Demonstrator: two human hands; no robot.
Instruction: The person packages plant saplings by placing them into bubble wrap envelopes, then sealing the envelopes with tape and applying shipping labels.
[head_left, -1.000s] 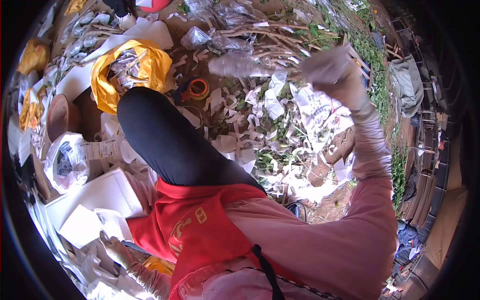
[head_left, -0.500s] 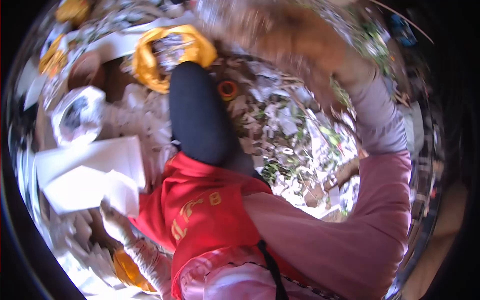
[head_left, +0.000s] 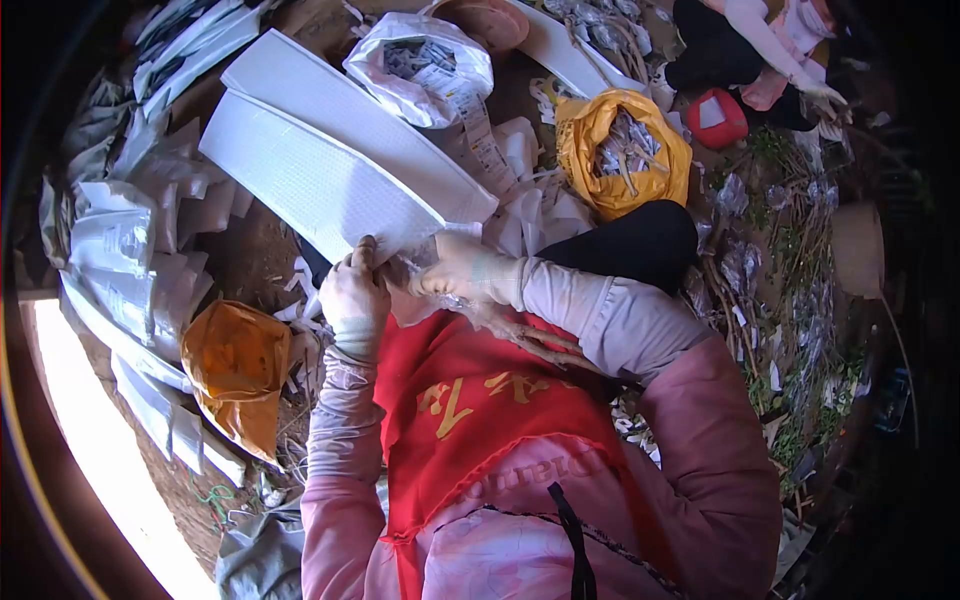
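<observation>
Two long white textured sheets point(head_left: 310, 165) lie one over the other in front of me, slanting from upper left down to my lap. My gloved left hand point(head_left: 355, 290) is closed on the near edge of the lower sheet, thumb on top. Beside it my gloved right hand point(head_left: 465, 270) is closed around a bundle of thin brown twigs point(head_left: 535, 340), whose ends trail out below the wrist across my red apron point(head_left: 450, 375). Wrinkled clear plastic shows between the two hands, right at the sheet's edge.
A white bag point(head_left: 420, 70) of printed slips stands beyond the sheets. To its right is a yellow bag point(head_left: 625, 150) with twigs inside. An orange bag point(head_left: 240, 365) and stacked plastic sheets point(head_left: 125, 240) lie left. Another person point(head_left: 760, 60) sits at upper right, near a red container point(head_left: 716, 118).
My right hand has come down from a blurred, raised position to beside my left hand, with twigs now visible in it. The view has turned, and the white sheets now lie ahead of me.
</observation>
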